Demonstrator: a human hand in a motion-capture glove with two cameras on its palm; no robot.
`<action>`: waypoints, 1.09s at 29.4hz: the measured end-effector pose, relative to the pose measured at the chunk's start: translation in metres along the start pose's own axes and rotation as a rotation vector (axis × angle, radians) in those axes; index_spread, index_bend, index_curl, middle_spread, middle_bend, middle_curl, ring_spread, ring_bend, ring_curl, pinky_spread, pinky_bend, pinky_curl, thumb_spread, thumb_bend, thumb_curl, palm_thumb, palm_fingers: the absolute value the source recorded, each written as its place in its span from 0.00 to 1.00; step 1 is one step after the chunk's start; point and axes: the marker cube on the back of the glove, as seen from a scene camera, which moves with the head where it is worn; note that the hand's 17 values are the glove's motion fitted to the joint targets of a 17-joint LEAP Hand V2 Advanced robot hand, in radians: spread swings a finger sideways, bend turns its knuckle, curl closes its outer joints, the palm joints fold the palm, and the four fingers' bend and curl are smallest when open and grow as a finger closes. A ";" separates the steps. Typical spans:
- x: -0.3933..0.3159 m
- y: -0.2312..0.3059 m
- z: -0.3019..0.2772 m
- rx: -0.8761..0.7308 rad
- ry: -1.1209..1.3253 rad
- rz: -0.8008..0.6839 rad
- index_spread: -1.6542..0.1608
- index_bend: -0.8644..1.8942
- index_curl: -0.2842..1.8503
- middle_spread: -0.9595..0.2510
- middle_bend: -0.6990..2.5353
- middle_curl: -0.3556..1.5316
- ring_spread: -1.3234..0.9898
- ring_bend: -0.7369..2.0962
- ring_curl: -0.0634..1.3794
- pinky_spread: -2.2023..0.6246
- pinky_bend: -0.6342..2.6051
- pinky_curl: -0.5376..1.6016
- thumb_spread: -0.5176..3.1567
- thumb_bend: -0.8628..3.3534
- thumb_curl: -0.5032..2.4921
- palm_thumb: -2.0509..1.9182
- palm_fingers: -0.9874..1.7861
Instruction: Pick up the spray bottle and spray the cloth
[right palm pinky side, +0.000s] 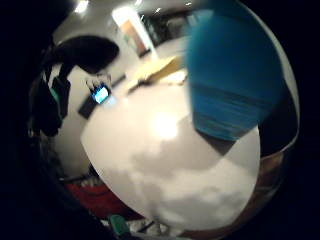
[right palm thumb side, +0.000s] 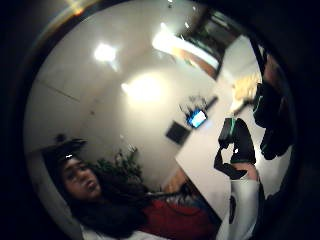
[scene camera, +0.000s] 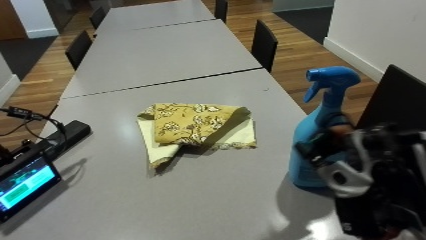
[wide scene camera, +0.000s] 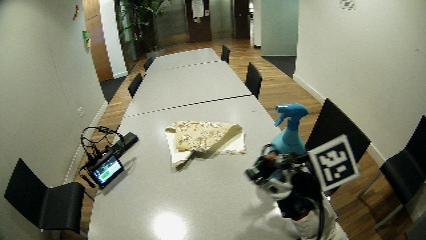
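**Nearly at the bottle, grip not yet confirmed**

Right now the spray bottle (scene camera: 318, 145) stands upright on the tabletop (scene camera: 200, 55) at its right edge, blue, with the trigger head pointing left. Our gloved right hand (scene camera: 353, 165) is just beside its lower body on the near side; from the little-finger palm view the blue body (right palm pinky side: 235, 80) fills much of the frame, so the palm is close. We cannot tell whether our fingers are spread or curled, nor whether they touch the bottle.

To do this step well, we judge we should wrap the neck below the trigger head, keep the bottle upright as it lifts, and leave one finger free for the trigger.

Left of the bottle, well apart, the folded yellow patterned cloth (scene camera: 196, 127) lies mid-table. At the near left edge sits a small lit screen (scene camera: 25, 182) beside a black box (scene camera: 63, 134). We can read no label or brand on the bottle.
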 end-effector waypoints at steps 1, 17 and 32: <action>0.012 0.002 -0.017 0.109 -0.076 0.046 0.78 0.40 0.32 0.70 0.46 0.42 0.51 0.54 0.35 0.70 0.39 0.44 0.32 0.30 0.31 0.72 0.74; 0.107 -0.056 -0.057 0.083 -0.174 0.083 0.77 0.40 0.32 0.73 0.38 0.39 0.53 0.43 0.27 0.75 0.30 0.39 0.35 0.25 0.32 0.73 0.73; 0.097 -0.043 -0.084 0.324 -0.087 0.110 0.79 0.41 0.36 0.76 0.35 0.41 0.53 0.40 0.32 0.73 0.32 0.44 0.29 0.22 0.36 0.76 0.78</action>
